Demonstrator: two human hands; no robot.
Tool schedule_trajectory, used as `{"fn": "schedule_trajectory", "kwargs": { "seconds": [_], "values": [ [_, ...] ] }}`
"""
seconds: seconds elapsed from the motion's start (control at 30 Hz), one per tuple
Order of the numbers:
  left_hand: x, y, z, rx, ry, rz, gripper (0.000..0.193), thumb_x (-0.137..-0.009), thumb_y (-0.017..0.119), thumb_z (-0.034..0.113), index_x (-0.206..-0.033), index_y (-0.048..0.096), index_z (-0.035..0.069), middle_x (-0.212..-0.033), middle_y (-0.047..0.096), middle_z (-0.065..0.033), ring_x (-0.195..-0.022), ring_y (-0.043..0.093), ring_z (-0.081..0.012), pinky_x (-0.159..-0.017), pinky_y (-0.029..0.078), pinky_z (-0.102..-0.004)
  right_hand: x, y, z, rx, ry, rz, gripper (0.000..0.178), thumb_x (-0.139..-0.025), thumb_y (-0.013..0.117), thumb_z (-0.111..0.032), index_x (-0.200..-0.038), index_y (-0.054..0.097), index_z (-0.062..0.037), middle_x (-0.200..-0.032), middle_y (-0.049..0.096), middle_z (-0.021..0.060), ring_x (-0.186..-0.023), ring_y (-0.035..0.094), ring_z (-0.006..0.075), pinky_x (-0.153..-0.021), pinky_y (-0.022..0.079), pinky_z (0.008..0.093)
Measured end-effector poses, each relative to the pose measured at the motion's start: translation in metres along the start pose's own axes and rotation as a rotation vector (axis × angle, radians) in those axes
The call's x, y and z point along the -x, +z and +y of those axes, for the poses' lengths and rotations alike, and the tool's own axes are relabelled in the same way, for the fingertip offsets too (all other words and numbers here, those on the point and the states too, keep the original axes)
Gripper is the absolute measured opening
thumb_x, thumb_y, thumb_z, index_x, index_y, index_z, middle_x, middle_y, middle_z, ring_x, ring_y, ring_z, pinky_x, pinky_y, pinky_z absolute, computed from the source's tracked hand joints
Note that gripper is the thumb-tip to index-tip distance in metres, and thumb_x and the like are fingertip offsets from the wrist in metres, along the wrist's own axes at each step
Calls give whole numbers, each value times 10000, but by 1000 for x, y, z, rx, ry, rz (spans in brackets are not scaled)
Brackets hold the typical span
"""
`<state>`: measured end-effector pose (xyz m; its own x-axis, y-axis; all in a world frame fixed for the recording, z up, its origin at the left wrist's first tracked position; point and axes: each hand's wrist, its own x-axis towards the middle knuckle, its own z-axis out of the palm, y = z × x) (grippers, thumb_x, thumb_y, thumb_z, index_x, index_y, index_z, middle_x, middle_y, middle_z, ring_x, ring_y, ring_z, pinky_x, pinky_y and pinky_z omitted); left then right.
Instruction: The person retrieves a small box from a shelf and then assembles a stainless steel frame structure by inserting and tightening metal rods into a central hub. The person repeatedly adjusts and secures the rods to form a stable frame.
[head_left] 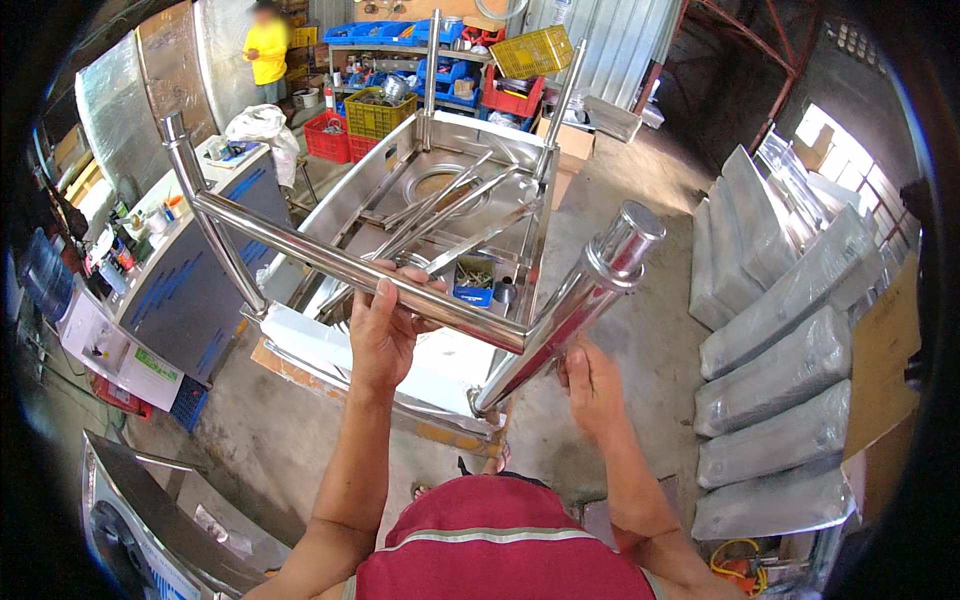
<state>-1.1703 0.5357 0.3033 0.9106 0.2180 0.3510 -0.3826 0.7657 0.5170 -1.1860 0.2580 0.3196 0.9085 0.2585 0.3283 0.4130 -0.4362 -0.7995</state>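
An overturned stainless steel frame with a basin-like body (318, 228) stands before me, its tubular legs pointing up. A shiny crossbar (300, 250) joins the two near legs. My left hand (385, 335) is closed around this bar from below, right of its middle. Close by the outer side of the near right leg (560, 315), my right hand (592, 388) has its fingers curled in a pinch; whatever is between them is hidden. Inside the body lie several loose metal tubes and strips (470, 205) and a small blue box of metal parts (474, 280).
Several wrapped, silvery packages (775, 370) lean in a row at right. A cluttered workbench (150, 255) stands at left. Shelves with blue bins (385, 35), a yellow crate (380, 115) and a red crate (326, 138) are behind. A person in yellow (266, 45) stands far left.
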Motion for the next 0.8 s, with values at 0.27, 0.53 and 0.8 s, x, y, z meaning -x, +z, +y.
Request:
{"fn": "schedule_trajectory", "kwargs": {
  "seconds": [0.27,0.53,0.8],
  "values": [
    [0,-4,-3,12,-7,0,276,-1044,500,251,-1273,436,113,-1143,641,-145,-1070,676,-341,-731,661,-436,1,6,1,92,-177,89,491,-1061,392,-444,-901,569,-14,-694,554,87,-601,553,184,-578,447,326],
    [1,-5,-3,1,-10,-4,272,-1046,497,265,-1269,457,116,-1139,651,-133,-1073,676,-337,-716,664,-429,1,10,-1,-3,-202,203,388,-1057,424,-350,-898,574,-29,-718,578,96,-607,564,230,-590,452,361],
    [0,-3,-2,-4,-13,-1,276,-1044,503,264,-1272,456,116,-1140,648,-128,-1067,681,-329,-740,661,-433,-5,-2,1,-35,-16,-72,376,-1035,466,-379,-957,565,-25,-754,584,121,-666,592,275,-619,467,381]
  ]
}}
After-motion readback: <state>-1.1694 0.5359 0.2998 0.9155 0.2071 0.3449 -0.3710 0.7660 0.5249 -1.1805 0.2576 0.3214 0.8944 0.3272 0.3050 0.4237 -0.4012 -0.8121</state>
